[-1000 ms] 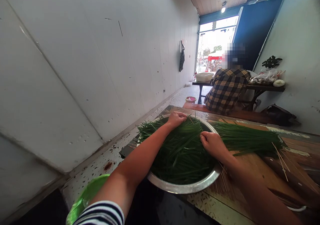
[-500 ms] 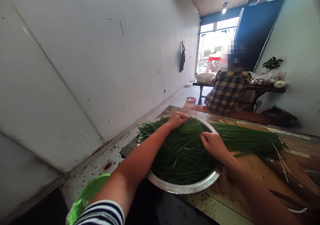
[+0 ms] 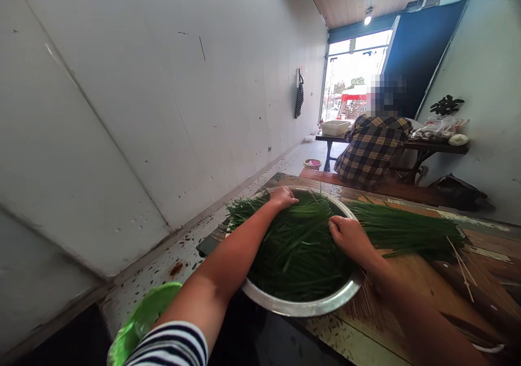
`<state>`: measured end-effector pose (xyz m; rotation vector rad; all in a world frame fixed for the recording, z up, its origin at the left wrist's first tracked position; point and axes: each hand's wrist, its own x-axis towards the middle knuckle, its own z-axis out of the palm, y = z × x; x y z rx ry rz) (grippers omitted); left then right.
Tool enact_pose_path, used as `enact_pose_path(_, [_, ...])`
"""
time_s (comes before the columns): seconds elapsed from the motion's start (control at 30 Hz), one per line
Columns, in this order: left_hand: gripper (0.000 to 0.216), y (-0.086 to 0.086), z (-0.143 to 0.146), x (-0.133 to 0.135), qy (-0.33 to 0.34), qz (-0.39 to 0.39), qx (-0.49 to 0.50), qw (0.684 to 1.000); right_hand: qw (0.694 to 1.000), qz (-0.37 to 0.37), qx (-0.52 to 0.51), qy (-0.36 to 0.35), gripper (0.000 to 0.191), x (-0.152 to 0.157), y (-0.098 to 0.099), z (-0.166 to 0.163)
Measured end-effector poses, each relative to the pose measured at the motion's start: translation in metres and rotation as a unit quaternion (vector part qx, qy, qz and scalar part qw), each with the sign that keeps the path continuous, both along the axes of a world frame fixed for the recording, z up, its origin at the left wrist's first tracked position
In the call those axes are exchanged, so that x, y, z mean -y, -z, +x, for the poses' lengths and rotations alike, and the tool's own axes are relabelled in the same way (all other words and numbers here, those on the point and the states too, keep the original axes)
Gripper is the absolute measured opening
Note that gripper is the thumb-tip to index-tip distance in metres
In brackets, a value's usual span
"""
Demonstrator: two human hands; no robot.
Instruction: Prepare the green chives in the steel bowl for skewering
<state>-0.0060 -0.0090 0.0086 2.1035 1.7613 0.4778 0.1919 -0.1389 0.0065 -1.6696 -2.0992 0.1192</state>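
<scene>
Nearest, a striped sleeve [image 3: 173, 345] is beside a green bin [image 3: 144, 307]; beyond, a metal basin [image 3: 303, 308] on the desk [image 3: 358, 334] holds long green leaves [image 3: 301, 252], the things being worked; the right hand [image 3: 350, 237] is at the basin's right side, its fingers closed in a pinch on the edge of the leaves, though whether they grip anything else too I cannot tell; it serves best as a steady anchor, firm but not crushing; the left hand [image 3: 284, 197] bends over the leaves near the far rim, and what its fingers grip, if anything, is hidden; a thin stick [image 3: 312, 196] pokes up just beside it, so its tip deserves care; good work here probably means few leaves at a time, laid flat and side by side, since a hard tug could split them; loose sticks [image 3: 366, 302] lie beside the basin, and a second heap of leaves [image 3: 407, 228] spreads on the desk to the right, best left aligned; farther off, a co-worker in a plaid shirt [image 3: 372, 149] sits near a white tub [image 3: 334, 128]
</scene>
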Motion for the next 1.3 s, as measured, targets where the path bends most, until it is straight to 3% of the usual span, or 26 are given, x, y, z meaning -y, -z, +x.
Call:
enact_pose_path(0.3, [0.024,-0.003,0.006,0.005,-0.041,-0.023,0.187,0.981,1.000,0.004,0.000,0.001,0.029,-0.002,0.003,0.001])
enact_pose_path(0.5, [0.016,-0.007,0.008,0.008,-0.008,-0.059,0.249,0.967,1.000,0.007,0.002,-0.002,0.028,-0.002,0.004,0.002])
enact_pose_path(0.67, [0.014,-0.006,0.007,0.008,0.018,-0.079,0.279,0.957,1.000,0.009,0.002,-0.002,0.029,-0.001,0.003,0.001])
enact_pose_path(0.93, [0.019,0.000,0.010,0.006,0.033,-0.041,0.306,0.951,1.000,0.008,0.007,0.000,0.029,-0.002,0.004,0.002])
enact_pose_path(1.3, [0.027,-0.004,0.016,0.012,0.038,-0.012,0.291,0.956,1.000,0.008,0.009,-0.006,0.030,-0.002,0.004,0.002])
